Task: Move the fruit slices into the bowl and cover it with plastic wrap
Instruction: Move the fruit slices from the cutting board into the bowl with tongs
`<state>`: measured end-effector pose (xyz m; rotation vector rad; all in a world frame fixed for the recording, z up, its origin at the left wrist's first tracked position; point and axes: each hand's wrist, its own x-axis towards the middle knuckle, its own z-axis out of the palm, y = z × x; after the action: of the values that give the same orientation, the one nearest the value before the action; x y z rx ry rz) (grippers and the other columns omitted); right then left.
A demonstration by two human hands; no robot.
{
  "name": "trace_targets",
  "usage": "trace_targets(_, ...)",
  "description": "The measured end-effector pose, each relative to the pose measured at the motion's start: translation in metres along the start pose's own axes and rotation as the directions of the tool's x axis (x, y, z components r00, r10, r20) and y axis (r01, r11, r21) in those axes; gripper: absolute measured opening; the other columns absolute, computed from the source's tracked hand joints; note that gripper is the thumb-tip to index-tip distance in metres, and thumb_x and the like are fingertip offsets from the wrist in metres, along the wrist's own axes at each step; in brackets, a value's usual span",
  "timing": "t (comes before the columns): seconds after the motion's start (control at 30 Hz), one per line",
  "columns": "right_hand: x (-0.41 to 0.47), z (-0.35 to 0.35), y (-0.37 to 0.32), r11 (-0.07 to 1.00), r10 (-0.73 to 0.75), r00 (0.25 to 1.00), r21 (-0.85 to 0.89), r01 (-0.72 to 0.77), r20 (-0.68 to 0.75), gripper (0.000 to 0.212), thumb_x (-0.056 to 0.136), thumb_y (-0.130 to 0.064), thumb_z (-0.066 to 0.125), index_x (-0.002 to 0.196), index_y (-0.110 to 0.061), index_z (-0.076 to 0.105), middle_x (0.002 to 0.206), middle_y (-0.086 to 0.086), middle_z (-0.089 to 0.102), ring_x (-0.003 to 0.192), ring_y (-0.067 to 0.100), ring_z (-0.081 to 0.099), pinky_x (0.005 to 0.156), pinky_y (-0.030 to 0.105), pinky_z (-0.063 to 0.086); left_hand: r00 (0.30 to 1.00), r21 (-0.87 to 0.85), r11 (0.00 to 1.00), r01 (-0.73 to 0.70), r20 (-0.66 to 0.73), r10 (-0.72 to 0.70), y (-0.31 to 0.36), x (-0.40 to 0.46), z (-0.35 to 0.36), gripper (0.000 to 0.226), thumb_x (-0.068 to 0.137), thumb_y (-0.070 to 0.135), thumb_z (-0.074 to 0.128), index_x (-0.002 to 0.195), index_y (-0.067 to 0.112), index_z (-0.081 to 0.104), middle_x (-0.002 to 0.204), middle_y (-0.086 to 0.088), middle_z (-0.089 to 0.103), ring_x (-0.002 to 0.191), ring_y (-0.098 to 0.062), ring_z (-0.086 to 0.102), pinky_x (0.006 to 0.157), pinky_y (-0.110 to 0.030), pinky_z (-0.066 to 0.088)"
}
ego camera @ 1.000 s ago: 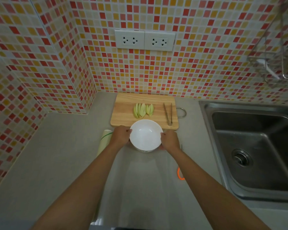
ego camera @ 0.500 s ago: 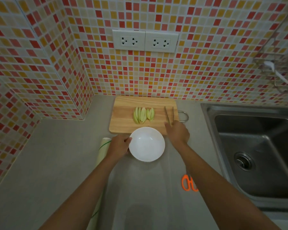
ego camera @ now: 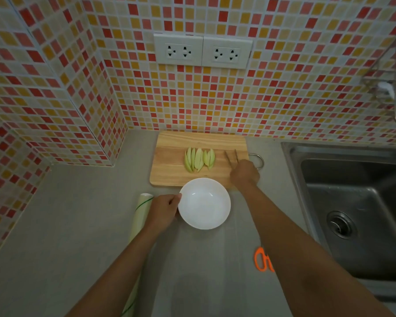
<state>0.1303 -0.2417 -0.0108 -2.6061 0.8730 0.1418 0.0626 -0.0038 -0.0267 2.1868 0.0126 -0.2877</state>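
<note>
The left hand (ego camera: 164, 210) grips the white bowl (ego camera: 204, 203) at its nine o'clock rim. The right hand (ego camera: 244, 173), at the bowl's one o'clock, curls over the tongs (ego camera: 231, 156); whether it grips them cannot be told.

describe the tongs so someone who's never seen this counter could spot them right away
Start at the steel sink on the right, then go left to the wooden cutting board against the tiled wall. The tongs lie on the board's right end, under the right hand. They are two thin brown arms, unlike the pale green fruit slices to their left.
</note>
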Motion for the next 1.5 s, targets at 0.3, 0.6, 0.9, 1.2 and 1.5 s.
trace_targets(0.3, -0.018, -0.012, -0.017, 0.959, -0.133, 0.985, 0.266, 0.098, 0.115, 0.034, 0.086, -0.018, 0.061, 0.057, -0.012, 0.044, 0.076, 0.016, 0.063, 0.068, 0.033, 0.061, 0.058, 0.03, 0.046, 0.999, -0.084, 0.996, 0.04, 0.027, -0.038, 0.004, 0.001, -0.001, 0.044, 0.1, 0.024, 0.048, 0.083, -0.011, 0.068, 0.077, -0.026, 0.07, 0.065, -0.035, 0.064, 0.069, -0.043, 0.055)
trace_targets(0.6, -0.038, -0.018, -0.036, 0.978, -0.206, 0.976, 0.042, 0.203, 0.077, 0.008, 0.085, -0.013, 0.063, 0.083, -0.008, 0.057, 0.09, 0.009, 0.063, 0.088, 0.029, 0.062, 0.06, 0.029, 0.035, 0.999, -0.052, 0.998, 0.037, 0.019, -0.036, 0.005, 0.001, -0.002, 0.047, 0.101, 0.025, 0.046, 0.076, -0.008, 0.068, 0.066, -0.022, 0.067, 0.057, -0.024, 0.058, 0.067, -0.032, 0.047)
trace_targets(0.9, -0.048, -0.016, -0.044, 0.97, -0.234, 0.97, -0.047, 0.237, 0.07, 0.011, 0.086, 0.0, 0.053, 0.078, -0.005, 0.058, 0.097, 0.013, 0.066, 0.093, 0.029, 0.064, 0.062, 0.028, 0.038, 0.999, -0.034, 0.999, 0.033, 0.034, -0.032, 0.005, 0.001, -0.002, 0.048, 0.101, 0.025, 0.044, 0.076, -0.009, 0.067, 0.057, -0.01, 0.061, 0.05, -0.017, 0.054, 0.059, -0.027, 0.041)
trace_targets(1.2, -0.125, -0.038, -0.001, 0.924, -0.24, 0.971, 0.312, 0.223, 0.017, 0.048, 0.078, -0.011, 0.061, 0.043, -0.017, 0.028, 0.042, -0.005, 0.025, 0.039, 0.009, 0.023, 0.039, 0.024, 0.015, 0.999, -0.042, 0.999, 0.033, 0.033, -0.031, 0.007, 0.002, -0.001, 0.046, 0.101, 0.024, 0.045, 0.076, -0.008, 0.067, 0.062, -0.013, 0.064, 0.053, -0.023, 0.058, 0.062, -0.031, 0.046)
trace_targets(1.5, -0.164, -0.009, 0.025, 0.967, -0.252, 0.957, 0.08, 0.242, 0.142, 0.036, 0.086, -0.02, 0.055, 0.056, -0.013, 0.037, 0.064, 0.006, 0.044, 0.063, 0.022, 0.047, 0.05, 0.025, 0.028, 0.998, -0.022, 0.998, 0.061, 0.013, -0.061, 0.007, 0.004, 0.002, 0.044, 0.101, 0.024, 0.044, 0.078, -0.006, 0.069, 0.057, -0.004, 0.061, 0.048, -0.016, 0.055, 0.058, -0.026, 0.042)
